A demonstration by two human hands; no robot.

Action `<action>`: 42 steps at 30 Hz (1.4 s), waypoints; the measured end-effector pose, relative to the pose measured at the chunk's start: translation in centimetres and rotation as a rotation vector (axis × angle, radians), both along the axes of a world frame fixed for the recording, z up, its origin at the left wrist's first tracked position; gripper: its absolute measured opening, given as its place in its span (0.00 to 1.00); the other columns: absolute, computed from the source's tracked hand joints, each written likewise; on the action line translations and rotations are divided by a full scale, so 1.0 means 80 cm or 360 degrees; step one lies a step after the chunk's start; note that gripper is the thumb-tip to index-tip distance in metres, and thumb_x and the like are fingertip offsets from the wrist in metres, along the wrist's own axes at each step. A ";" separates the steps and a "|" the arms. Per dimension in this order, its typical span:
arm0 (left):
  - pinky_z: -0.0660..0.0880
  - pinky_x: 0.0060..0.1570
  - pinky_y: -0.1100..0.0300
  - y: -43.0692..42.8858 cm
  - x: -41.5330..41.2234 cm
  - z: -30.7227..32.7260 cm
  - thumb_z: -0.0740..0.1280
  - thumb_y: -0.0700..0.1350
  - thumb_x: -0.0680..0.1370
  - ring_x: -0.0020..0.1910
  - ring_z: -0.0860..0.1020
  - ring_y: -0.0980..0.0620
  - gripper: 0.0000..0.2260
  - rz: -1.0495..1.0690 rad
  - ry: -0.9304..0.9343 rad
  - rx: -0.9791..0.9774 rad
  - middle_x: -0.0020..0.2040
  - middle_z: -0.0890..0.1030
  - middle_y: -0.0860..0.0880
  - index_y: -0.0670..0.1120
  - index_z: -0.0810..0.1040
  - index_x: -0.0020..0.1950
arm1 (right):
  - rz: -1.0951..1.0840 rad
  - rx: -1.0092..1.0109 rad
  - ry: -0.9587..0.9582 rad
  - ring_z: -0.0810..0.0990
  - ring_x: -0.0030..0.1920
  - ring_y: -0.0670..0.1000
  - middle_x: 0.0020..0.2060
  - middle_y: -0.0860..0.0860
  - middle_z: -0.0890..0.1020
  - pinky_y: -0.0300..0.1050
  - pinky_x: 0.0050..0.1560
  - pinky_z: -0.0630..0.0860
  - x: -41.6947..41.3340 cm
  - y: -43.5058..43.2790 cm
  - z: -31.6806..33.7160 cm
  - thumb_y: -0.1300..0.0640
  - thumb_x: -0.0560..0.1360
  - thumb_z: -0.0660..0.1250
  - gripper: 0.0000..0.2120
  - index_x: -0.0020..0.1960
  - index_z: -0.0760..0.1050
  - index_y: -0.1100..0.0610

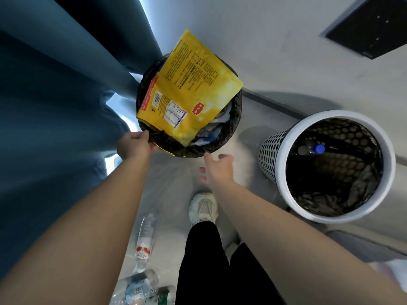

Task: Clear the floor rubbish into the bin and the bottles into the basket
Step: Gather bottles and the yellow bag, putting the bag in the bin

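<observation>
A large yellow snack bag point(189, 89) lies tilted across the top of the round bin point(236, 119), which has a black liner and crumpled rubbish inside. My left hand point(135, 145) grips the bin's near rim and liner. My right hand point(217, 167) hovers open just in front of the bin, holding nothing. To the right stands a white perforated basket point(273, 155) with a blue-capped bottle point(312, 149) inside. On the floor near my feet lie a clear bottle with a red label point(145, 237) and more clear bottles point(141, 289).
A blue curtain point(55, 106) hangs along the left, touching the bin's side. A pale wall runs behind the bin and basket, with a dark panel point(372, 27) at the top right. My white shoe point(203, 209) and black trouser legs stand between the bottles and the basket.
</observation>
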State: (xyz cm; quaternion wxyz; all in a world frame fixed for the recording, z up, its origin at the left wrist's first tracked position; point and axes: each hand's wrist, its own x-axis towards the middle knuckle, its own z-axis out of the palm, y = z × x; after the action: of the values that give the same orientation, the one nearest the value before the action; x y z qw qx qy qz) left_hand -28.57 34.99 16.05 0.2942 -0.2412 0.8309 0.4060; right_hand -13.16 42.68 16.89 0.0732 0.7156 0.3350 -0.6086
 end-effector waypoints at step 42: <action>0.80 0.47 0.50 -0.046 0.001 -0.034 0.57 0.43 0.82 0.48 0.82 0.44 0.13 0.0004 -0.0545 0.0169 0.54 0.82 0.42 0.41 0.74 0.64 | -0.0025 -0.0215 0.0153 0.79 0.54 0.54 0.62 0.56 0.77 0.51 0.51 0.79 0.031 0.074 -0.033 0.65 0.81 0.57 0.23 0.75 0.60 0.54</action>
State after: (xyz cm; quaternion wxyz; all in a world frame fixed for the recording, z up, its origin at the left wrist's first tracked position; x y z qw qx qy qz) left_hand -28.51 31.34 13.30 0.4432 -0.2919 0.7457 0.4028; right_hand -10.68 48.59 14.24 0.1004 0.6815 0.2907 -0.6640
